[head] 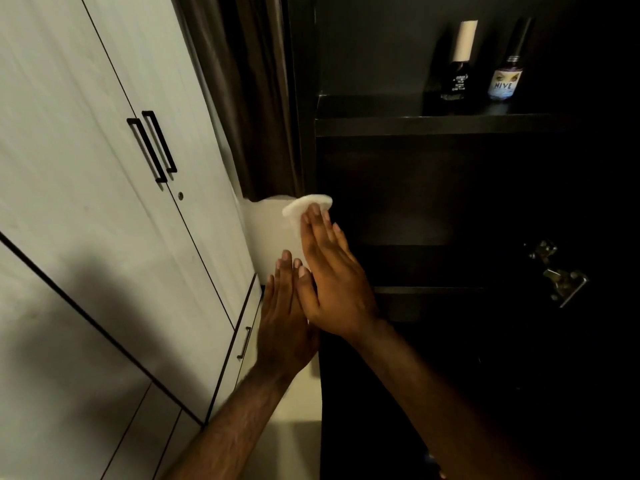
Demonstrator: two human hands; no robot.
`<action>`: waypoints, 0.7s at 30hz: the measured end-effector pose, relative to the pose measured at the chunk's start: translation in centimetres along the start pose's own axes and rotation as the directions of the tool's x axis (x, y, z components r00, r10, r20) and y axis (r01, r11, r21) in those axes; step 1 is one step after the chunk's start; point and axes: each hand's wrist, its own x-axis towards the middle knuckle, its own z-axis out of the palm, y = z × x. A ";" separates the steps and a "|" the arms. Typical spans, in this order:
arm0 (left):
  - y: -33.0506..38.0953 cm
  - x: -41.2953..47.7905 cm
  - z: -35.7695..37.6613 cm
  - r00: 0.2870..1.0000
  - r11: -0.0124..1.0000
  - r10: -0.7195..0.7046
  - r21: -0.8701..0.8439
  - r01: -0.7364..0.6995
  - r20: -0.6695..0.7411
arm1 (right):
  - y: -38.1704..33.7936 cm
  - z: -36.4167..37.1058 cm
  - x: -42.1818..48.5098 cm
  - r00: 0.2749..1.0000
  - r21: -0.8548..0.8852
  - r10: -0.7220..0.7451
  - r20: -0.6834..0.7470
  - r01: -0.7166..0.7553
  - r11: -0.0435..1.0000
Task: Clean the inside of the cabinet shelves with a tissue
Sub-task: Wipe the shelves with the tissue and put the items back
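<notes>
A dark open cabinet (308, 161) fills the right half of the view, with a top shelf (433, 124) and a lower shelf (429, 291) inside. My right hand (332, 275) lies flat, fingers stretched, pressing a white tissue (306, 205) against the cabinet's left side panel at its front edge. My left hand (284, 317) rests flat just below and left of it, fingers straight, partly tucked under my right hand. Whether the left hand touches the tissue is hidden.
Two small bottles stand on the top shelf: a black one with a pale cap (457, 74) and a purple labelled one (505, 79). A metal hinge (557, 275) hangs at the right. White wardrobe doors with black handles (152, 145) fill the left, with a dark curtain (256, 98) between.
</notes>
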 end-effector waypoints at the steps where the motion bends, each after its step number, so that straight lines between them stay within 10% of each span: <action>1: 0.1 0.1 0.1 1.000 1.000 0.002 0.009 -0.002 0.009 | -0.4 0.0 0.2 0.997 0.137 0.076 0.009 -0.077 0.988; 5: -0.1 -0.8 0.7 0.999 0.998 0.039 0.054 -0.041 0.025 | -1.5 1.2 -0.6 0.823 0.546 0.502 0.263 -0.557 0.626; 11: 0.0 -0.4 0.6 0.998 0.997 0.064 0.029 -0.065 0.026 | 0.6 0.3 1.5 0.704 0.658 0.503 0.500 -0.687 0.308; 21: 1.0 3.6 -0.4 0.998 0.999 -0.021 0.035 0.019 0.052 | -2.4 -2.4 1.7 0.870 0.779 0.387 0.305 -0.462 0.424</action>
